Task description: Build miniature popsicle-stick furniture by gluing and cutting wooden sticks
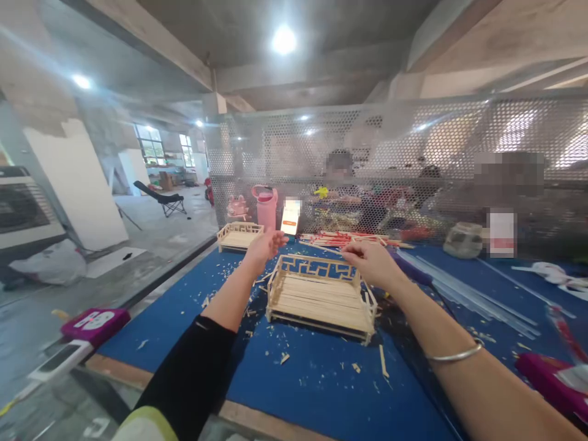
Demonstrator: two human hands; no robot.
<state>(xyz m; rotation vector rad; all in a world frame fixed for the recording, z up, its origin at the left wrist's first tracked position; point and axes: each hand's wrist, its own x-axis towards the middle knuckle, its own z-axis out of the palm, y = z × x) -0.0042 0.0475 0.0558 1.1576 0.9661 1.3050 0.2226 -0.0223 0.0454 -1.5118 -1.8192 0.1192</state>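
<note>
A small bench-like frame [316,300] of thin wooden sticks, with a lattice back and a slatted seat, stands upright on the blue tabletop [294,398]. Above its back right corner my right hand [367,260] pinches a thin wooden stick [321,246], which points left. My left hand [266,248] is raised beyond the frame's back left corner, fingers loosely apart and nothing visible in them. Behind that hand sits a second, similar wooden frame [239,237]. A lit phone [290,217] leans upright just past my left fingertips.
Red-and-wood sticks [349,237] are piled at the back. A pink bottle [266,211] stands before the perforated metal screen [275,153]. Clear glue sticks [482,300] and a dark blue glue-gun-like tool [411,267] lie right. Wood scraps litter the table. People sit beyond the screen.
</note>
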